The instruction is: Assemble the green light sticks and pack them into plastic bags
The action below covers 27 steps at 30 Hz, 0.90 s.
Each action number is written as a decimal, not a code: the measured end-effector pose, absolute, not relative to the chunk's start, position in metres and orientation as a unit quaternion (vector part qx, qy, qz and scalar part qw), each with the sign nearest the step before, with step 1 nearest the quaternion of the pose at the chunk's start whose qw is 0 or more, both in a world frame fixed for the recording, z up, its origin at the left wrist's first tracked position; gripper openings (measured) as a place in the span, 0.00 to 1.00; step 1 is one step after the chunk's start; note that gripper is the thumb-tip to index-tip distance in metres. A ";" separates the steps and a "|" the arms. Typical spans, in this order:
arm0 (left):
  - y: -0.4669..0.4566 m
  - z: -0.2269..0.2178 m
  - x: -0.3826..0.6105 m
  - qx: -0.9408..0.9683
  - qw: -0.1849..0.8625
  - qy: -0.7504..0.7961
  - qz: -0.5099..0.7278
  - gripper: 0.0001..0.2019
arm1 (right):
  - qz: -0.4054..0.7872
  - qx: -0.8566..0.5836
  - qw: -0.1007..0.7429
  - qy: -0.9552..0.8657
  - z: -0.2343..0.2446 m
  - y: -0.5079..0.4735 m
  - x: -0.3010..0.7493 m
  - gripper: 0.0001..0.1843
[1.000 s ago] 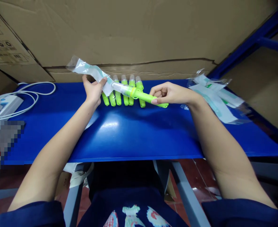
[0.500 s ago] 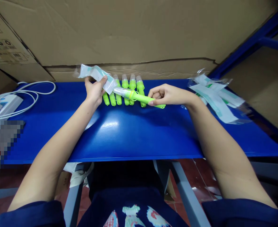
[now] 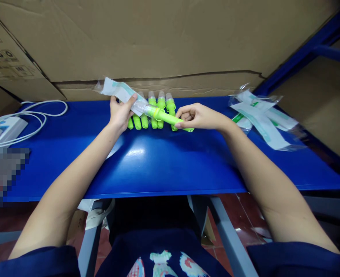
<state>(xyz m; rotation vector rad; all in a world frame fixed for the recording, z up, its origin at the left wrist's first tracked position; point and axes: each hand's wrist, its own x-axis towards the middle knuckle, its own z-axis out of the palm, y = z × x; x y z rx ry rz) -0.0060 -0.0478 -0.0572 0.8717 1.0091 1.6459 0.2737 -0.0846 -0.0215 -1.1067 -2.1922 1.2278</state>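
Observation:
My left hand (image 3: pixel 120 113) is closed on a clear plastic bag (image 3: pixel 122 91) that holds a white and pale-green paper insert. My right hand (image 3: pixel 197 116) pinches the lower end of a lime-green stick light (image 3: pixel 170 117). This stick slants up to the left, and its clear tip looks to be inside the mouth of the bag. Just behind the hands, several more lime-green stick lights (image 3: pixel 170 102) lie in a row on the blue table (image 3: pixel 164 165), clear tips pointing away from me. My left hand and the bag partly cover those on the left.
Several packed plastic sleeves (image 3: pixel 269 121) are piled on the right side of the table. A white power strip (image 3: pixel 9 129) with coiled cable lies at the left, above a pixelated patch. Large cardboard (image 3: pixel 158 42) stands along the back, and a blue metal frame (image 3: pixel 305 50) rises at the right.
The stick light has moved left in my right hand, and its clear tip has gone deeper into the bag. My left hand has shifted slightly right with the bag.

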 end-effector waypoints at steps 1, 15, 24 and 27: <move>-0.047 -0.058 -0.006 0.362 0.490 0.410 0.678 0.30 | 0.436 -0.397 0.199 -0.783 -0.024 -0.084 0.273 0.22; -0.065 -0.055 0.010 0.391 0.549 0.377 0.636 0.24 | 0.365 -0.423 0.269 -0.784 -0.038 -0.088 0.253 0.24; -0.075 -0.054 0.019 0.398 0.576 0.388 0.599 0.22 | 0.369 -0.468 0.314 -0.739 -0.039 -0.100 0.234 0.24; -0.072 -0.051 0.016 0.388 0.572 0.398 0.604 0.23 | 0.436 -0.442 0.323 -0.714 -0.038 -0.100 0.236 0.28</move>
